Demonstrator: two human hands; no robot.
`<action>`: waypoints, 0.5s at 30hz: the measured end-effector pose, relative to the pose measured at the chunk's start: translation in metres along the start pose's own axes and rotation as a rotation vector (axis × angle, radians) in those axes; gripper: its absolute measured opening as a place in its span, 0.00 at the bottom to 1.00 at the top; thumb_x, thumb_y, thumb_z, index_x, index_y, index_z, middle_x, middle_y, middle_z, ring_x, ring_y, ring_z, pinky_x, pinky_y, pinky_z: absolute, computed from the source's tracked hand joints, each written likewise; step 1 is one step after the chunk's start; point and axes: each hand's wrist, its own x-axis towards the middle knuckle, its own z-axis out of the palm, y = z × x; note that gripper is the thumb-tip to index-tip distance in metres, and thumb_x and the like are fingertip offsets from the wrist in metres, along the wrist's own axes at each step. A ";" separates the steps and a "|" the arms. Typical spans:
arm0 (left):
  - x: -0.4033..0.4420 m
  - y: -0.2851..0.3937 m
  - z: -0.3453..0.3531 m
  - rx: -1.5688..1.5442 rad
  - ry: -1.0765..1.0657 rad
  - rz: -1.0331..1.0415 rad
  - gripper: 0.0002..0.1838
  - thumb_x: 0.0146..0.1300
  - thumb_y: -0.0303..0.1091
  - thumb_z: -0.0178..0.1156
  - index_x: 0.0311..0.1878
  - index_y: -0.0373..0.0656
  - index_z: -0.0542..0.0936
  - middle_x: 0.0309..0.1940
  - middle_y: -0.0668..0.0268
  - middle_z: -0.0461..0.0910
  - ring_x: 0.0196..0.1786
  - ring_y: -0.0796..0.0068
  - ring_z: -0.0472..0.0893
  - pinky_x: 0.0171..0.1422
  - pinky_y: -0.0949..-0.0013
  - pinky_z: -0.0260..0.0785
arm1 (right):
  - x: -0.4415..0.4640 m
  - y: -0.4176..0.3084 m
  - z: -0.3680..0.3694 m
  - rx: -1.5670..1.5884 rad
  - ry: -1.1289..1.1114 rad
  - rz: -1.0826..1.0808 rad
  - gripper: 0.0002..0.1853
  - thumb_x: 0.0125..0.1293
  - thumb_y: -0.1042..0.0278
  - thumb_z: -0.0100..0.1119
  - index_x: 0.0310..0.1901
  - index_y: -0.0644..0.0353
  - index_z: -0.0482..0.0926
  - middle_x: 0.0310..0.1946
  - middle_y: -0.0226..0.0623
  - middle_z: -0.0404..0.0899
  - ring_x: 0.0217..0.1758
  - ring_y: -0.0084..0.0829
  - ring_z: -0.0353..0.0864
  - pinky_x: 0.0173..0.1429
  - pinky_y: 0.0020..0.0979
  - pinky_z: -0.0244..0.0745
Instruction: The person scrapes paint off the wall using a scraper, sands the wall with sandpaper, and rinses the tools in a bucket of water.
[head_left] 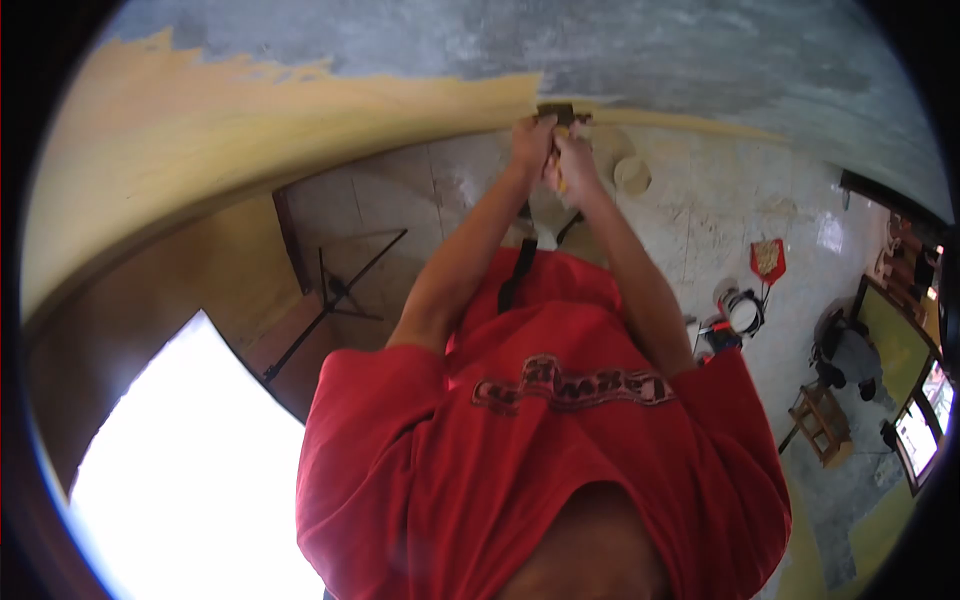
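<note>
Straight ahead, at arm's length, both my hands are raised close together against the wall (300, 100). My left hand (533, 142) is closed near the dark, wide head of a yellow-handled scraper (556, 112). Just beside it, my right hand (577, 163) is wrapped around the yellow handle. The scraper's head meets the wall at the lower edge of the yellow paint. Above and to the right, the surface is bare and grey, with a ragged paint border on the left. My fingers hide most of the handle.
On the left stand a dark tripod-like stand (335, 290) and a glaring bright panel (200, 440). A round beige patch or object (632, 175) is on the pale floor (690, 220). To the right are a red dustpan (768, 258), a white bucket (743, 315), a wooden stool (822, 425) and another person (850, 355).
</note>
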 end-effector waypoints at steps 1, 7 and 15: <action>-0.008 -0.005 -0.016 0.019 0.011 -0.037 0.12 0.61 0.33 0.54 0.26 0.33 0.76 0.15 0.60 0.75 0.13 0.72 0.72 0.15 0.66 0.63 | 0.000 0.018 -0.011 0.026 0.039 0.035 0.13 0.69 0.60 0.47 0.27 0.54 0.65 0.15 0.27 0.64 0.10 0.23 0.62 0.13 0.27 0.58; -0.003 0.032 -0.007 0.223 -0.139 -0.447 0.15 0.65 0.34 0.52 0.23 0.38 0.73 0.12 0.65 0.71 0.09 0.76 0.68 0.11 0.69 0.57 | -0.030 -0.005 0.000 -0.031 -0.035 0.085 0.18 0.69 0.55 0.46 0.22 0.53 0.67 0.13 0.26 0.65 0.11 0.23 0.66 0.14 0.25 0.59; 0.010 0.029 0.000 0.265 -0.078 -0.634 0.15 0.64 0.33 0.53 0.22 0.37 0.75 0.10 0.66 0.69 0.07 0.78 0.66 0.10 0.71 0.55 | -0.009 -0.001 -0.015 -0.013 -0.096 0.077 0.16 0.69 0.55 0.49 0.23 0.50 0.68 0.13 0.24 0.66 0.10 0.20 0.63 0.15 0.23 0.59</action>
